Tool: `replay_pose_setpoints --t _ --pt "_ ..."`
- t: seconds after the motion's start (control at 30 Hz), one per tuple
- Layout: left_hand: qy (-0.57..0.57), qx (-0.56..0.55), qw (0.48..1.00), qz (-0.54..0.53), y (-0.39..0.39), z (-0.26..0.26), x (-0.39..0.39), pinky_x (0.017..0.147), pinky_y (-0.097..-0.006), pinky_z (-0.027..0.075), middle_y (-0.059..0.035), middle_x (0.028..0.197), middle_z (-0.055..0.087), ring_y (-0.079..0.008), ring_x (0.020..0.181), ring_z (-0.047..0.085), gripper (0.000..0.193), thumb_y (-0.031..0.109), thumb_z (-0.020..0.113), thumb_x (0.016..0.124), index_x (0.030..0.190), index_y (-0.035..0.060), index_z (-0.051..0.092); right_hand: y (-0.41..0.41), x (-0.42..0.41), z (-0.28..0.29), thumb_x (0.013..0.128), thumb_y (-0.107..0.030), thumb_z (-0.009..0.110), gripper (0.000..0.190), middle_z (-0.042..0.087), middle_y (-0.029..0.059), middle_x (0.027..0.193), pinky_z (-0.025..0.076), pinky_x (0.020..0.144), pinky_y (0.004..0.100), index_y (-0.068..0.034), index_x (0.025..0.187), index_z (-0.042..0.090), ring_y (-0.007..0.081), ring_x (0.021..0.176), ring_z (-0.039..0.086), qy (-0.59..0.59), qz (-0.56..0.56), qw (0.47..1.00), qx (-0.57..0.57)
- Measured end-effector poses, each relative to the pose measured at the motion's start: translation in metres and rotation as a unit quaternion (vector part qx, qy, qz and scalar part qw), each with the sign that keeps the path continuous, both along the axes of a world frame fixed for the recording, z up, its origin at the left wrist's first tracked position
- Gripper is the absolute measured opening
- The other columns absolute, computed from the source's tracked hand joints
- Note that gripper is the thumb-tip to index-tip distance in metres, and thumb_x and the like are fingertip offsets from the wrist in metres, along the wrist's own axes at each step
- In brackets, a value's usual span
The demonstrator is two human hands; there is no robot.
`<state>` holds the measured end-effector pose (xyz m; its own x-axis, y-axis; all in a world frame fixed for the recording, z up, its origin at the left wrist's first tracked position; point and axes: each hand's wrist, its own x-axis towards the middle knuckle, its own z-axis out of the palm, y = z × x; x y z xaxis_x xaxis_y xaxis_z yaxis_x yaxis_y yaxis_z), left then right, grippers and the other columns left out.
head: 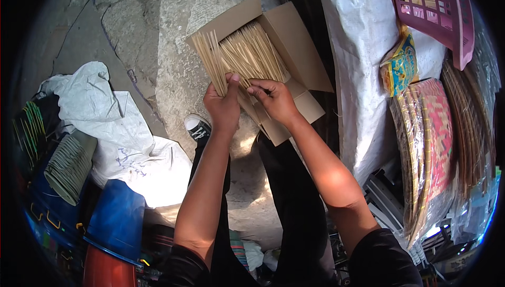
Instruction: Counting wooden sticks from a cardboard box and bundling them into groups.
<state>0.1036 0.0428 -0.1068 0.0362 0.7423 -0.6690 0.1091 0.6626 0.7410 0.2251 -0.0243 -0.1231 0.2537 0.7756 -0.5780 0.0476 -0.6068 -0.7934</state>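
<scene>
An open cardboard box (296, 40) stands before me on the concrete floor, its flaps folded outward. Thin bamboo sticks (254, 50) lie packed side by side inside it. Over the box's left edge, my left hand (224, 103) grips a loose bundle of similar sticks (209, 60), thumb on top, the far ends fanning out. Close by on the right, my right hand (276, 99) pinches the near ends of a few sticks between thumb and forefinger above the near side of the box. Its other fingers are curled and partly hidden.
White woven sacking (134, 156) lies on the left, beside blue plastic tubs (116, 216). Along the right runs a white-covered surface (355, 50) with a pink plastic basket (434, 18), a patterned packet (400, 68) and plastic-wrapped woven trays (424, 137). My shoe (197, 127) is left of the box.
</scene>
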Motion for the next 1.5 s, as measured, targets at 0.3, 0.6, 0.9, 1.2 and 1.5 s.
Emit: replay_pose_setpoints --t 0.3,0.6,0.9,1.2,1.5 --pt "-0.024 0.064 0.997 0.037 -0.002 0.009 -0.008 0.071 -0.0211 0.046 -0.0019 0.086 0.063 -0.0060 0.078 0.057 0.015 0.014 0.065 0.088 0.094 0.0014 0.059 0.020 -0.009 0.024 0.084 -0.007 0.062 0.016 0.065 0.0136 0.092 0.049 0.075 0.0319 0.001 0.098 0.067 0.0257 0.083 0.063 -0.128 -0.041 0.988 0.077" --pt "-0.052 0.044 0.998 0.009 -0.005 0.012 -0.025 0.068 -0.0188 0.043 0.0004 0.085 0.061 -0.0038 0.075 0.054 0.015 0.013 0.066 0.087 0.095 0.0021 0.059 0.024 -0.040 0.035 0.085 -0.004 0.060 0.017 0.065 0.0154 0.090 0.049 0.076 0.0338 0.001 0.100 0.065 0.0281 0.083 0.063 -0.079 0.012 0.994 0.081" --pt "-0.002 0.040 0.995 0.096 0.010 0.020 -0.062 0.060 -0.0183 0.044 -0.0010 0.083 0.062 -0.0031 0.068 0.053 0.009 0.008 0.064 0.088 0.093 0.0028 0.058 0.041 -0.024 -0.040 0.088 -0.011 0.058 0.019 0.067 0.0136 0.094 0.049 0.075 0.0295 -0.003 0.103 0.065 0.0224 0.083 0.065 0.013 -0.095 0.995 0.023" --pt "-0.019 -0.061 0.987 0.150 0.022 0.034 -0.072 0.042 -0.0176 0.034 -0.0080 0.097 0.064 -0.0002 0.051 0.043 0.014 0.016 0.061 0.090 0.099 0.0081 0.054 0.105 -0.018 -0.163 0.082 -0.021 0.062 0.027 0.060 0.0153 0.114 0.046 0.091 0.0389 -0.008 0.106 0.066 0.0323 0.105 0.057 -0.275 0.044 0.957 -0.085" --pt "-0.033 -0.106 0.980 0.162 0.016 0.037 -0.074 0.041 -0.0173 0.033 -0.0074 0.096 0.066 -0.0003 0.051 0.043 0.014 0.016 0.062 0.089 0.100 0.0084 0.056 0.090 -0.012 -0.173 0.084 -0.017 0.057 0.016 0.064 0.0175 0.098 0.048 0.083 0.0391 -0.004 0.091 0.063 0.0341 0.092 0.061 -0.306 0.071 0.947 -0.062"
